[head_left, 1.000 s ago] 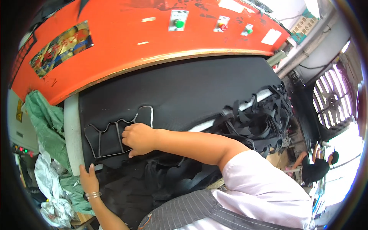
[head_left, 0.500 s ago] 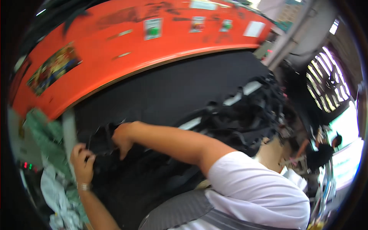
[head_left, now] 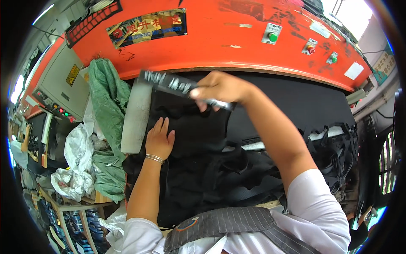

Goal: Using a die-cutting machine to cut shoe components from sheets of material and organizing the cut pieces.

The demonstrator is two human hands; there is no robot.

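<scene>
Plainly, the largest thing before us is the orange machine front [head_left: 207,46], stretching across the far side. Below it, the black sheet [head_left: 308,101] spreads flat towards the right, with a tangle of black scraps [head_left: 325,154] along its near side. Beyond the left end we see a grey cabinet [head_left: 63,82], then a crumpled green sack [head_left: 105,89], with white plastic bags [head_left: 80,144] bunched beside it. A pale, narrow block [head_left: 136,118] runs along the left end of the black surface, next to the green sack. Across the far left part of that surface slants the task's thing, a long dark piece [head_left: 169,82] with whitish marks, too blurred for us to tell its exact form. Our right hand [head_left: 218,89] pinches it towards its right end, thumb on the near side and fingers curled under. Our left hand [head_left: 160,139] lies palm down on black material just right of the pale block, fingers close together and thumb apart; we cannot tell whether that material belongs to the sheet. Thin bangles [head_left: 154,158] circle our left wrist. Smallest of all, a red button [head_left: 311,49] sits between two green ones on the machine front.
</scene>
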